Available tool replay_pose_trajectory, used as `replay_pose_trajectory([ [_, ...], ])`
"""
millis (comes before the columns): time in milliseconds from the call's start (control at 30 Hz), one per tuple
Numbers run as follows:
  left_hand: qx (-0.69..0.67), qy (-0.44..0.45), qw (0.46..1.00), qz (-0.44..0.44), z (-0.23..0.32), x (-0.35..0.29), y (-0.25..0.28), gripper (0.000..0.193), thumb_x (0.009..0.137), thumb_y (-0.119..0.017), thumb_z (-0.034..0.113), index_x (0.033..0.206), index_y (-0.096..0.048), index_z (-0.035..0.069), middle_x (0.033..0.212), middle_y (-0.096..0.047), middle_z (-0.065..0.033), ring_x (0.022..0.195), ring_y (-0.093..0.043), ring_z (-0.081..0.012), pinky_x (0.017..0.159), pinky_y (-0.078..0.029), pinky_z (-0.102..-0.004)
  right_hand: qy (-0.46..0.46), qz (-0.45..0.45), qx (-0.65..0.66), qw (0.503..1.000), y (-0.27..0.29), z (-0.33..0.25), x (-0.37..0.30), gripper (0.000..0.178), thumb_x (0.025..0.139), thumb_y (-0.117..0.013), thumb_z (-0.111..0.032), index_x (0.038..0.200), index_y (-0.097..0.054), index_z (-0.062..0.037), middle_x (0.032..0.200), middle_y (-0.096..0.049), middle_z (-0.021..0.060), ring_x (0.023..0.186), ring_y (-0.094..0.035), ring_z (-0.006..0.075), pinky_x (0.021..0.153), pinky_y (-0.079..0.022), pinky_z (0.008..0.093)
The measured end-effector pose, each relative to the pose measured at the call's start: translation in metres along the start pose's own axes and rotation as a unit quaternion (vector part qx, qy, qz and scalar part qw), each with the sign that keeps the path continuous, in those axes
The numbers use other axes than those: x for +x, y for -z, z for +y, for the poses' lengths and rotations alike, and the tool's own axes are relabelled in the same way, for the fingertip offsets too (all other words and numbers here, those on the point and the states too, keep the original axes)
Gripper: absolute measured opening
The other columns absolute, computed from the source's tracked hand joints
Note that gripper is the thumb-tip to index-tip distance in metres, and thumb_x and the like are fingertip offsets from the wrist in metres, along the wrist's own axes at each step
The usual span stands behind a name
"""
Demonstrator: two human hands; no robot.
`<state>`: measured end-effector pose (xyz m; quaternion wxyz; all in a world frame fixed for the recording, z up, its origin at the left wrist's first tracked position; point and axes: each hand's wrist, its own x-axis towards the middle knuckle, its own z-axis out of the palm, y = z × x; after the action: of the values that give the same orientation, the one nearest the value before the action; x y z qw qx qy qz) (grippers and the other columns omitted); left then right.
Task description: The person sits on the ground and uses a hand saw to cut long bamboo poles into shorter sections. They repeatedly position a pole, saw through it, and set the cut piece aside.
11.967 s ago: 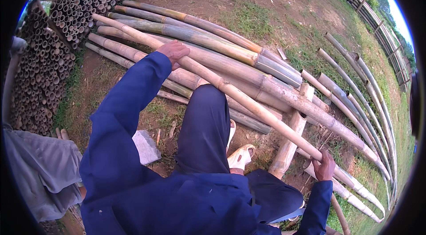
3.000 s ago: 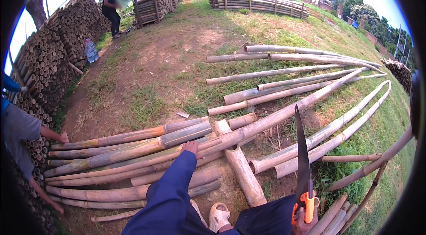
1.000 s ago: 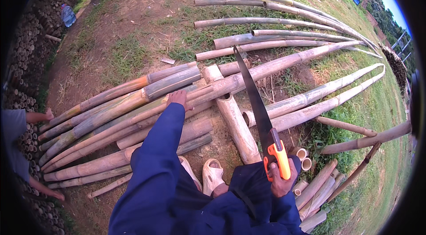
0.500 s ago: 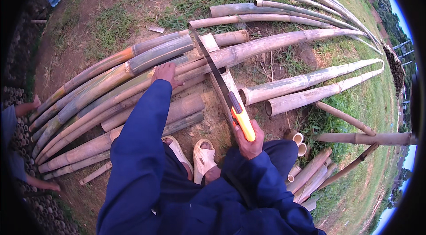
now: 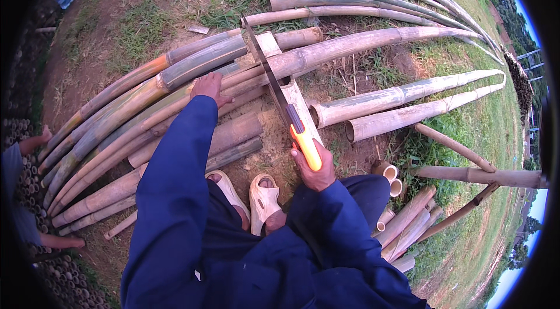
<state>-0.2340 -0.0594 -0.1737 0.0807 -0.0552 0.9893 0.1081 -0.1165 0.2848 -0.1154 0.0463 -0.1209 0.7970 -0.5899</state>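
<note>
My right hand (image 5: 315, 170) is closed round the yellow and orange handle of a handsaw (image 5: 306, 147). The saw's dark blade (image 5: 273, 78) lies across a long pale bamboo pole (image 5: 356, 48), touching it, with the tip out beyond the far side. To the left of the blade, my left hand (image 5: 209, 87) grips the same pole from above, fingers over it and thumb toward the saw. Beneath the pole, close to the cut, runs a pale wooden support (image 5: 298, 99).
Several bamboo poles (image 5: 204, 64) lie bundled at left; others (image 5: 326, 0) spread across the grass beyond. Two thick poles (image 5: 396, 122) lie at right, near a bamboo trestle (image 5: 472, 175) and short cut pieces (image 5: 408, 221). Another person's hands (image 5: 70, 242) show at the left edge.
The saw and my right hand have moved a little away from me along the stroke. My left hand stays on the pole. The whole view has shifted slightly.
</note>
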Motion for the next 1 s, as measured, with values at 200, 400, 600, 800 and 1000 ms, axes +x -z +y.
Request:
replay_pose_trajectory([
  [200, 0.014, 0.007, 1.000, 0.001, 0.006, -0.004, 0.001, 0.080, 0.071, -0.090, 0.050, 0.128, -0.058, 0.005, 0.129, -0.061, -0.0156, 0.127, -0.057, -0.0348, 0.111, -0.045, -0.0440, -0.057, -0.018, -0.001, 0.998, 0.030, -0.009, -0.055, 0.027, 0.093, -0.077, -0.009, 0.116, -0.069, 0.0022, 0.088, -0.072, 0.0107, 0.078, -0.069, 0.0158, 0.074, -0.054, 0.0295],
  [400, -0.012, -0.020, 0.999, 0.025, 0.006, 0.002, -0.002, 0.085, 0.070, -0.090, 0.050, 0.134, -0.057, 0.006, 0.128, -0.060, -0.0163, 0.125, -0.056, -0.0377, 0.109, -0.045, -0.0467, 0.032, -0.010, 0.025, 0.999, -0.008, 0.006, 0.077, 0.018, 0.095, -0.075, -0.010, 0.105, -0.066, 0.0024, 0.083, -0.066, 0.0071, 0.075, -0.057, 0.0120, 0.072, -0.050, 0.0301],
  [600, -0.011, 0.010, 1.000, -0.017, -0.001, -0.002, 0.003, 0.085, 0.071, -0.090, 0.049, 0.136, -0.056, 0.006, 0.130, -0.059, -0.0161, 0.127, -0.055, -0.0374, 0.111, -0.044, -0.0459, -0.122, -0.032, 0.079, 0.989, 0.027, 0.003, -0.031, 0.024, 0.095, -0.072, -0.003, 0.118, -0.069, 0.0024, 0.097, -0.072, 0.0064, 0.089, -0.066, 0.0124, 0.082, -0.053, 0.0286],
  [800, -0.012, 0.000, 1.000, 0.011, 0.007, -0.005, 0.001, 0.086, 0.071, -0.090, 0.048, 0.138, -0.056, 0.007, 0.130, -0.060, -0.0151, 0.127, -0.056, -0.0368, 0.110, -0.045, -0.0464, -0.036, 0.002, 0.016, 0.999, 0.004, 0.010, -0.001, 0.021, 0.093, -0.074, -0.006, 0.110, -0.070, 0.0040, 0.084, -0.073, 0.0122, 0.074, -0.068, 0.0163, 0.071, -0.054, 0.0323],
  [1000, -0.003, -0.022, 1.000, 0.006, 0.002, 0.001, 0.004, 0.081, 0.071, -0.090, 0.050, 0.132, -0.058, 0.008, 0.128, -0.061, -0.0124, 0.125, -0.057, -0.0326, 0.108, -0.045, -0.0453, -0.017, -0.040, -0.013, 0.999, -0.007, 0.009, 0.062, 0.015, 0.096, -0.073, -0.006, 0.107, -0.069, 0.0026, 0.087, -0.069, 0.0042, 0.077, -0.059, 0.0092, 0.072, -0.051, 0.0282],
])
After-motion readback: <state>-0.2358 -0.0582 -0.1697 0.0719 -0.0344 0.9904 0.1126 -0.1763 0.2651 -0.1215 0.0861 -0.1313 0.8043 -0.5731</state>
